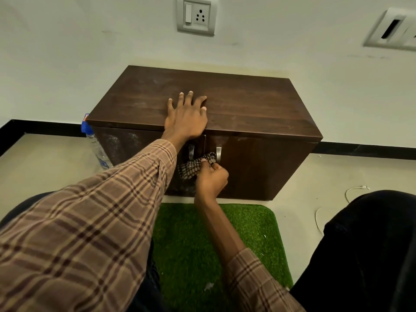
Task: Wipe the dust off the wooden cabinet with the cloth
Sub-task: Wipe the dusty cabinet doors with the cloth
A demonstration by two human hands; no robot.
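1. Cloth, checked and bunched, is gripped in the right hand against the cabinet front, just beside the door handles, apparently to rub off dust.
2. Left hand lies open, fingers spread, flat on the cabinet top, likely steadying it.
3. Behind, a wall socket.

I see the left hand lying flat, palm down, fingers spread and pointing away from the body — wrist bent over an edge, arm stretched well forward, its checked sleeve reaching almost to the wrist. The right hand sits lower and nearer, closed into a loose fist, thumb and fingers pinched on a cloth. Right forearm bare — its sleeve is pushed back toward the elbow. Both knees are bent, one on each side.
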